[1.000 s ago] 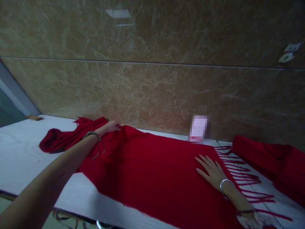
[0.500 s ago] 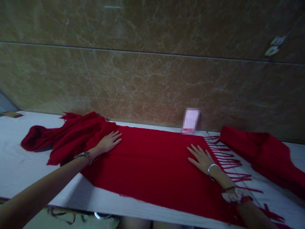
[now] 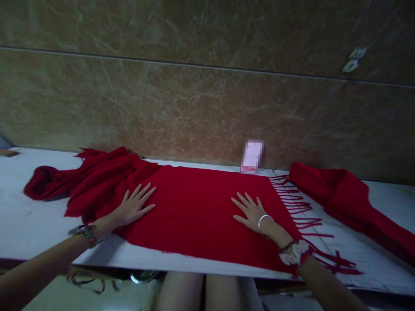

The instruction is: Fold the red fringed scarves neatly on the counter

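Note:
A red scarf with a fringe at its right end lies spread across the white table. Its left part is gathered in loose folds. My left hand rests palm down near those folds, fingers spread. Toward the fringed end, my right hand lies flat on the smooth cloth with its fingers apart. Neither hand grips anything.
Another red cloth lies bunched to the right of the fringe. A blurred pink-white object leans on the marbled wall behind the table. A wall socket sits at upper right.
My left hand has slid slightly left and toward me. My right hand has moved left across the scarf, away from the fringe. The camera view has shifted a little.

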Demonstrator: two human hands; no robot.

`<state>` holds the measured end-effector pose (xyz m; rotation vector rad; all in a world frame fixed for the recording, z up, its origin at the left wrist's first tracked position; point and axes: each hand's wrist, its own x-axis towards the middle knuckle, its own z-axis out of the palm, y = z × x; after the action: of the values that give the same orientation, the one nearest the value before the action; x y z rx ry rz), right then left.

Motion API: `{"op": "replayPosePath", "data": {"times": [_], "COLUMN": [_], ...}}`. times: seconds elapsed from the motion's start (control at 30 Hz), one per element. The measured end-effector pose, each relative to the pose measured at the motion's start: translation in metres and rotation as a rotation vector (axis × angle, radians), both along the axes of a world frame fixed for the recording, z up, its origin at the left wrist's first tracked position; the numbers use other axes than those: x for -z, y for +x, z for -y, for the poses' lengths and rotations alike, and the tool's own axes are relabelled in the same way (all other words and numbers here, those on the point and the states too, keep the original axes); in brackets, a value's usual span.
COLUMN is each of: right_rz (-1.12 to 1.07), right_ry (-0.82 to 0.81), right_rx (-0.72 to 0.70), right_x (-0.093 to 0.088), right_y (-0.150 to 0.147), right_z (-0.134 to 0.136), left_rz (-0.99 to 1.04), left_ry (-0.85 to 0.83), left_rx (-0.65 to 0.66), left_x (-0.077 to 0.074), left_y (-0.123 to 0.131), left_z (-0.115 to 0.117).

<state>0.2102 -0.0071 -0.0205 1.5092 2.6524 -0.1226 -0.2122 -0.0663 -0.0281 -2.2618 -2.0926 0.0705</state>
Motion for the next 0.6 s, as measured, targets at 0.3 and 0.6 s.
{"op": "replayPosePath", "data": {"times": [0.3, 0.6], "right_rz": [-0.036, -0.049], "right_ry": [-0.017, -0.068], "right_rx": [-0.008, -0.174], "right_x": [-0.018, -0.007], "right_y": [-0.001, -0.033], "right_z": [0.004, 0.023], "left_rz": [0.052, 0.052], "left_ry": [0.016, -0.144], "left_rx": [0.168, 0.440], "left_x": [-0.021, -0.024], "left_y": [0.050, 0.081], "left_z": [-0.003, 0.004]}}
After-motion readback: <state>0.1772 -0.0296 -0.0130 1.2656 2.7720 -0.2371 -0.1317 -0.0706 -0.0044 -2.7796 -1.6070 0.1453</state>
